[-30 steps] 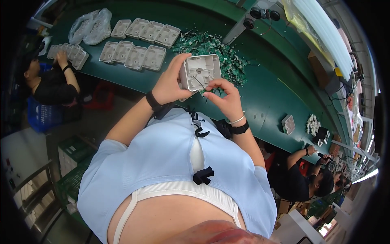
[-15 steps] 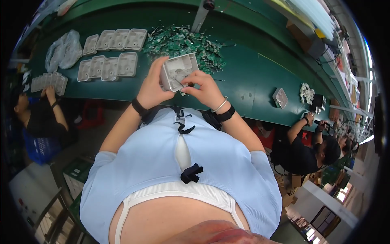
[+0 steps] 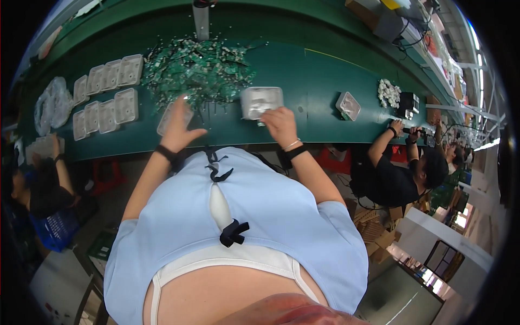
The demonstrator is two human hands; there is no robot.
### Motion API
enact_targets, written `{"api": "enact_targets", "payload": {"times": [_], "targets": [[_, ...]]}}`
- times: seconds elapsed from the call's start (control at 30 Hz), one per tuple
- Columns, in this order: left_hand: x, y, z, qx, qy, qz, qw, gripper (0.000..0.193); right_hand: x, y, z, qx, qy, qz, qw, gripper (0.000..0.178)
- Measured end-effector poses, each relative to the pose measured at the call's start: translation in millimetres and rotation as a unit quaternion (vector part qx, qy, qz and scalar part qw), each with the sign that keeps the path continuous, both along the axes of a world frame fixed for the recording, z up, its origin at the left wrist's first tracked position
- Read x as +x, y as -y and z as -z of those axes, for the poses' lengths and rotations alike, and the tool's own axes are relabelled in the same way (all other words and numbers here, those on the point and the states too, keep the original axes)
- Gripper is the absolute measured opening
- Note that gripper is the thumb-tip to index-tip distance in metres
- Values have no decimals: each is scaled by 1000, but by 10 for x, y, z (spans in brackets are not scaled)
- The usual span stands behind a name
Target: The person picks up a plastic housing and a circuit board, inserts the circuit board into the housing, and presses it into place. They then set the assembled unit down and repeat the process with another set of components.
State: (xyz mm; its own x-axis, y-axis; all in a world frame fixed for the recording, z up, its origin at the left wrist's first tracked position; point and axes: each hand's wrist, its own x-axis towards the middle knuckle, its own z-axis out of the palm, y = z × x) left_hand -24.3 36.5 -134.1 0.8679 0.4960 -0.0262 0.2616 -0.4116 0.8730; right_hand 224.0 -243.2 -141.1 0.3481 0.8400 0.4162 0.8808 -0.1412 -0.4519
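My left hand [image 3: 177, 130] is over a pale plastic housing [image 3: 189, 115] on the table, fingers stretched out and thumb spread to the right. The hand covers much of this housing, and whether they touch is hard to tell. Farther right, my right hand [image 3: 280, 127] pinches the near edge of another pale, box-shaped plastic housing [image 3: 262, 99]; its fingers are curled and slightly blurred. Beyond my left hand lies a wide heap of small green circuit boards [image 3: 197, 70] with thin dark leads.
Rows of similar housings [image 3: 111, 76] stand at the left, beside a clear plastic bag [image 3: 54, 105]. On the right are one more housing [image 3: 348, 105] and a pile of small white parts [image 3: 388, 93]. A post [image 3: 201, 21] rises behind the heap. Co-workers sit on both sides.
Both hands were at one housing; now they are apart. My right hand is on a housing at the right, my left is over another. The view has shifted right.
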Motion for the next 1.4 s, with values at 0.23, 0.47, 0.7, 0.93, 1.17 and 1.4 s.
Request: {"api": "enact_targets", "payload": {"times": [0.23, 0.47, 0.7, 0.93, 1.17, 1.4], "targets": [[-881, -370, 634, 162, -119, -198, 959, 113, 1228, 1132, 583, -113, 49, 235, 964, 11], [-1014, -184, 826, 167, -217, -204, 940, 128, 1802, 1469, 834, -136, 59, 242, 959, 14], [-860, -93, 824, 142, -228, -236, 934, 136, 1929, 2001, 880, -196, 63, 276, 939, 12], [-881, -122, 971, 126, -198, -240, 942, 128, 1868, 1996, 751, -236, 225, 398, 858, 23], [-1006, -54, 891, 54, -151, -237, 958, 113, 678, -192, 827, -110, -88, 40, 989, 27], [-1150, -130, 422, 56, -57, -157, 984, 109, 463, -1037, 1003, -312, -74, -16, 947, 17]]}}
